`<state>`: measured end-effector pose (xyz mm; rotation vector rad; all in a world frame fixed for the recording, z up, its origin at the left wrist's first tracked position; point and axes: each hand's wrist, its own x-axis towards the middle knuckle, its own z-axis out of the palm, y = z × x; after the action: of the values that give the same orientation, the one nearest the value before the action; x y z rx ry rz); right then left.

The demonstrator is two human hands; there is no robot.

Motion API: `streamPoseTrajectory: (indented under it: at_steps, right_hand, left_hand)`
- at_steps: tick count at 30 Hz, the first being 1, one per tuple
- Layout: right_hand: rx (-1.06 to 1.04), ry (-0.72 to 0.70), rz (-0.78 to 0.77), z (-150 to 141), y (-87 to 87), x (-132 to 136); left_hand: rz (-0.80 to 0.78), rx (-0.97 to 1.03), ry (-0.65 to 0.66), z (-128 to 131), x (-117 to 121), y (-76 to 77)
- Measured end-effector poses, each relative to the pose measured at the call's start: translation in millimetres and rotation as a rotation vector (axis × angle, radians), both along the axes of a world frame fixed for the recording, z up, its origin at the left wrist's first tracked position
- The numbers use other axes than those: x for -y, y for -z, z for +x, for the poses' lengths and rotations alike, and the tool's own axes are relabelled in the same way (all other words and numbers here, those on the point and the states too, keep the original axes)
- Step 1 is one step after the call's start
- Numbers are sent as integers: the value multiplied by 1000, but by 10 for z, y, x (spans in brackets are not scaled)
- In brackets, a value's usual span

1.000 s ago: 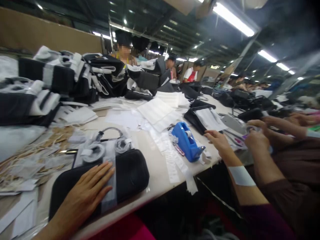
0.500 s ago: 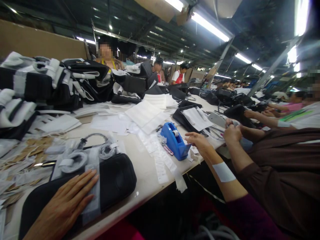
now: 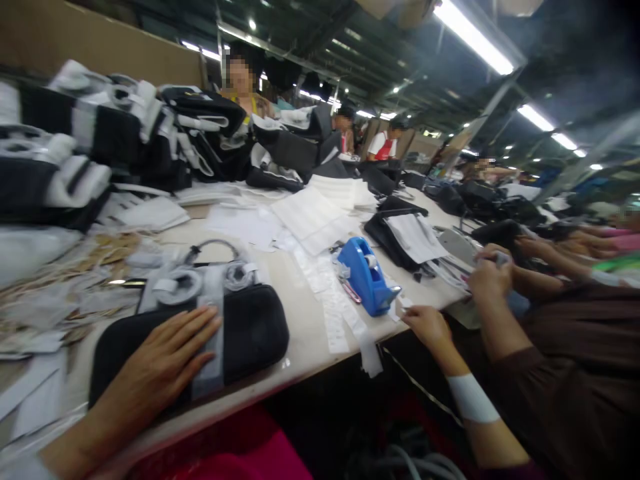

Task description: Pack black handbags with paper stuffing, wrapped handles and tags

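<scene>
- Head view, from where I'd be standing: one black, soft-sided rectangular bag (image 3: 255,327) lies flat near the table's (image 3: 295,300) front edge, on the left.
- Its person's left hand (image 3: 170,353) rests on it palm down, fingers extended and gripping nothing; that looks like steadying it.
- One translucent whitish wrapping band (image 3: 210,347) crosses the bag, seemingly to keep it bundled.
- Two plastic-wrapped pale coils sit behind the bag's top: one wide ring (image 3: 164,285), one smaller bundle (image 3: 241,275). I'd guess the wrapping guards against scuffs.
- One blue plastic tape dispenser (image 3: 367,277) stands within easy reach, probably for that reason.
- The right hand (image 3: 427,327) hovers just beside its front end, fingers partly curled, tips close together; I cannot tell whether they pinch anything.
- One pale rectangular patch (image 3: 473,399) sits on the right forearm, purpose unclear.
- Beyond, black bags with white padding (image 3: 117,137) are heaped, perhaps to save room, overlapping too much to count.
</scene>
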<state>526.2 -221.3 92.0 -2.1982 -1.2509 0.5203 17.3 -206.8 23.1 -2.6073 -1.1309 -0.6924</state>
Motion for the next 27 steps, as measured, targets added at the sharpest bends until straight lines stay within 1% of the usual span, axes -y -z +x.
streamPoseTrajectory:
  at_steps: [1,2,3,4,5,6,8,9,10,12,14,17,20,25,27]
  right_hand:
    - [91,-47,-27,-80,-73,2]
    - [207,-140,-47,-204,-161,-17]
    - [402,-333,-63,-376,-262,-58]
    - [594,-560,-33,-599,-373,-120]
    - [733,-794,21,-869,-489,-200]
    - [802,-996,89,-1176,-601,-293]
    - [799,-1359,199,-1841,-790,-510]
    - [786,-1529,232,-2164,-853,-627]
    - [779,-1662,255,-2463,-892,-745]
    - [796,-1843,272,-2950,-902,-962]
    - [827,-1943,244,-3277,-856,-1135]
    - [888,-2001,164,-3540,-769,-1296]
    - [972,-1978,140,-3659,-700,-1373]
    - [1024,-1958,262,-3745,-580,-1415]
    - [1024,-1960,286,-3759,-546,-1408]
  left_hand:
    - [0,-16,0,20,37,-48]
    - [-16,-32,-15,40,67,-91]
    - [-34,-43,-31,58,88,-128]
    - [-53,-51,-42,73,103,-158]
    - [-73,-53,-54,85,114,-180]
    - [-89,-52,-60,94,125,-196]
    - [-112,-43,-72,106,148,-215]
    - [-117,-36,-79,109,161,-220]
    - [-118,-26,-85,111,173,-224]
    - [-119,8,-101,114,192,-227]
    - [-126,46,-118,116,203,-232]
    - [-142,73,-130,119,205,-241]
    - [-146,64,-121,119,200,-242]
    - [-114,3,-89,100,177,-213]
    - [-119,-17,-68,92,163,-200]
